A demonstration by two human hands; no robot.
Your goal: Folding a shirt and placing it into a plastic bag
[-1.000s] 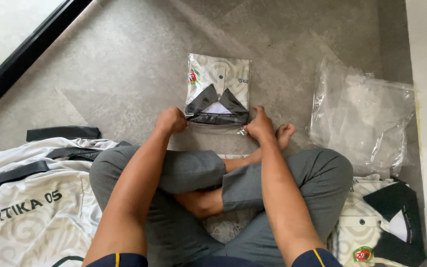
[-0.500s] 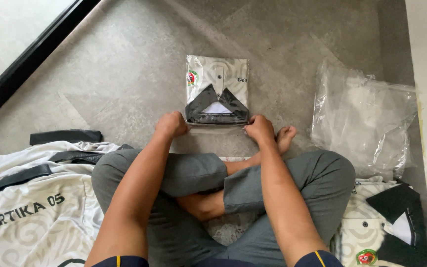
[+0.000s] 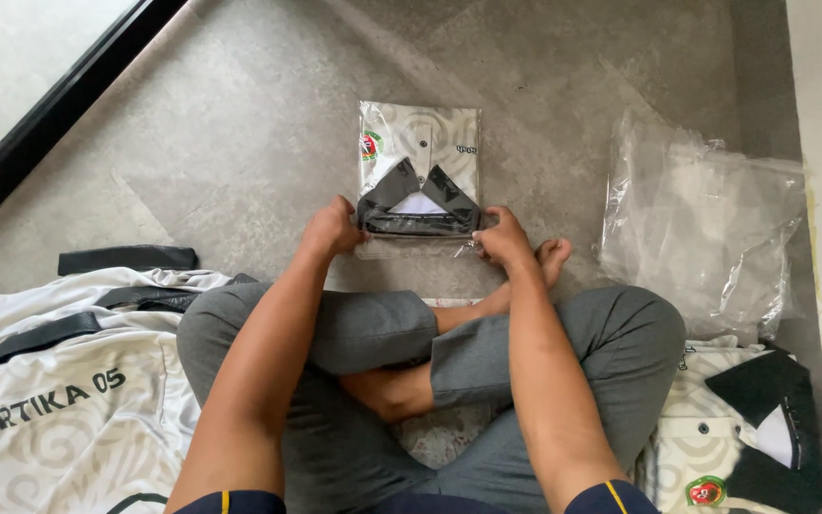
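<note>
two hands are pressed to the near corners of a folded shirt in a clear bag (image 3: 418,167), which lies flat on the floor (image 3: 240,124) just beyond the crossed legs. the left hand (image 3: 332,228) is curled at the left corner, its fingers pinched on the glossy film; the right hand (image 3: 503,238) is clenched on the crinkled plastic edge at the right corner. the packet is seen as a neat rectangle: pale fabric with a faint swirl pattern, a dark pointed collar and a small round badge. the floor is made of matt grey stone tiles. a heap of empty clear bags (image 3: 701,224), wrinkled and shiny, is piled to the right. a loose white jersey (image 3: 59,409) with dark trim is spread at the left, and another folded shirt (image 3: 744,438) is laid at the lower right.
</note>
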